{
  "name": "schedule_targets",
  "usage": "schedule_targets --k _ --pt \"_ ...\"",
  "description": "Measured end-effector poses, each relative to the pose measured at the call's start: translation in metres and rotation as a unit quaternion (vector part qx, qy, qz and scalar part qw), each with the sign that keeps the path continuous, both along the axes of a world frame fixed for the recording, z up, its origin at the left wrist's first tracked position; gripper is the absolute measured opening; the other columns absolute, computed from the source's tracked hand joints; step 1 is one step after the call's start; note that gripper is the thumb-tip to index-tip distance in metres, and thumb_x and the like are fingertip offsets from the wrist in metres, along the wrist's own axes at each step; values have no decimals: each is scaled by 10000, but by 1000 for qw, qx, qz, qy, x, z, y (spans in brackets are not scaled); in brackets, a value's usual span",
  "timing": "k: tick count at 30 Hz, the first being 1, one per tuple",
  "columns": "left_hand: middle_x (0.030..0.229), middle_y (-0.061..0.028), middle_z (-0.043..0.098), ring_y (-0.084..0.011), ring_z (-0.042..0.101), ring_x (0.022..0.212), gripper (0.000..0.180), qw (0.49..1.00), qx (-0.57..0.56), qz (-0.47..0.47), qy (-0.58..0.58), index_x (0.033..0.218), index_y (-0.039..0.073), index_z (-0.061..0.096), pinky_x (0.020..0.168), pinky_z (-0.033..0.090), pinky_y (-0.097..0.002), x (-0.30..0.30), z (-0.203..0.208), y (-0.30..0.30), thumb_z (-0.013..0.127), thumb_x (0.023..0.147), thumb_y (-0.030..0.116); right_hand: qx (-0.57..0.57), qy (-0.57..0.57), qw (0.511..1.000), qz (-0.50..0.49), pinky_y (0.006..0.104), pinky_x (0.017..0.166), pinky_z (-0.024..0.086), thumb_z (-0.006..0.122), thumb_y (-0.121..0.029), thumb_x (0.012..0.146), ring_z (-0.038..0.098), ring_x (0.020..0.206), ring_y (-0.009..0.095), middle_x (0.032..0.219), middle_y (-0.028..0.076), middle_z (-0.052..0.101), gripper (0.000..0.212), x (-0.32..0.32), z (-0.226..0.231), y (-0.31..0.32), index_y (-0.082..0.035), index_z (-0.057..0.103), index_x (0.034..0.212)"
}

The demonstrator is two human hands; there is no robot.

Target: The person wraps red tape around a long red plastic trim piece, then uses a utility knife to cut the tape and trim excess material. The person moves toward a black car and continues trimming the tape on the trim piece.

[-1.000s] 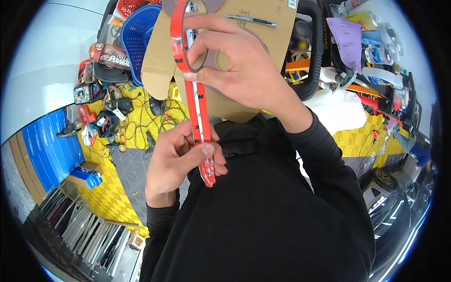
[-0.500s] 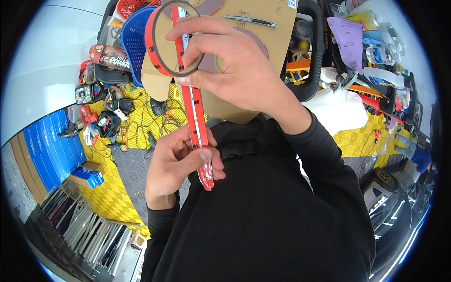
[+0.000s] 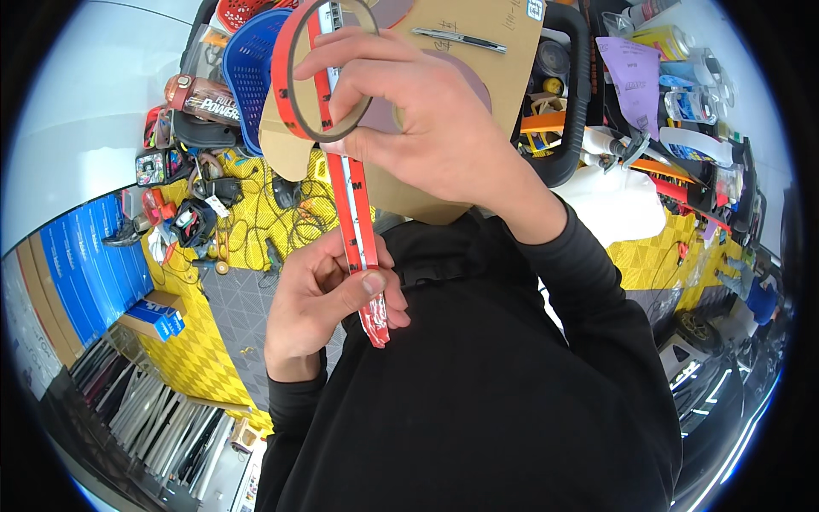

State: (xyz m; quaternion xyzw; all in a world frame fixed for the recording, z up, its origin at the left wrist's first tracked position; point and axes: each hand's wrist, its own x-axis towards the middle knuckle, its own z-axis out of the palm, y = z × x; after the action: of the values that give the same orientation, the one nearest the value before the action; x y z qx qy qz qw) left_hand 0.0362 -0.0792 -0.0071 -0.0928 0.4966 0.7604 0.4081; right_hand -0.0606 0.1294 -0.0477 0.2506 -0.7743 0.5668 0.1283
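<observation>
A long narrow strip (image 3: 356, 198), red along both sides with a light, clear-looking middle, runs from the top of the view down toward my body. My left hand (image 3: 311, 299) pinches its lower part between thumb and fingers; a crumpled, shiny red end pokes out below. Farther up, my right hand (image 3: 426, 119) grips a roll of red tape (image 3: 283, 81) by its near right side, thumb below and fingers curled through the ring. The strip passes behind the roll, close to my right fingertips. Whether those fingers also press on the strip, I cannot tell.
Brown cardboard (image 3: 512, 64) lies beyond my hands with a pen (image 3: 459, 39) on it. A blue basket (image 3: 249, 81) and a drink bottle (image 3: 203, 98) stand to the left. Cables (image 3: 311, 205) tangle on the yellow mat. Spray bottles and a purple sheet (image 3: 629, 81) are at right.
The tape roll and the strip's far part have shifted slightly to the right, and the roll has turned a little. Both hands keep their holds in nearly the same places.
</observation>
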Motion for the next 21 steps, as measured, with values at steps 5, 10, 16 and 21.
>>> schedule_targets --k 5,10,16,21 --pt "862 -177 714 -255 752 755 196 1000 -8 4 -4 1151 -70 585 693 656 -376 0 4 -2 619 958 -56 -19 8 1000 15 405 906 510 809 -32 756 611 1099 304 1219 53 698 240 -2 -3 -6 -42 578 822" --pt "862 -182 712 -255 750 749 204 1000 6 12 10 1155 -73 582 691 660 -386 2 2 -4 615 954 -60 66 64 992 -90 410 938 513 821 -43 741 615 1126 305 1353 83 613 279 5 4 -8 -49 641 954" --pt "764 -217 704 -281 729 593 253 999 -29 27 22 1107 -88 575 551 611 -338 11 -4 6 663 922 60 -66 -87 993 -37 392 900 572 858 -100 779 661 1101 274 1400 91 559 606 6 3 -4 -74 588 1320" --pt "764 -213 699 -313 746 659 235 999 10 -3 35 1118 -78 573 604 622 -376 6 -7 7 648 926 33 -104 -119 987 -23 341 814 580 860 -75 783 679 1037 222 1401 86 555 711 6 7 -4 -74 547 1421"
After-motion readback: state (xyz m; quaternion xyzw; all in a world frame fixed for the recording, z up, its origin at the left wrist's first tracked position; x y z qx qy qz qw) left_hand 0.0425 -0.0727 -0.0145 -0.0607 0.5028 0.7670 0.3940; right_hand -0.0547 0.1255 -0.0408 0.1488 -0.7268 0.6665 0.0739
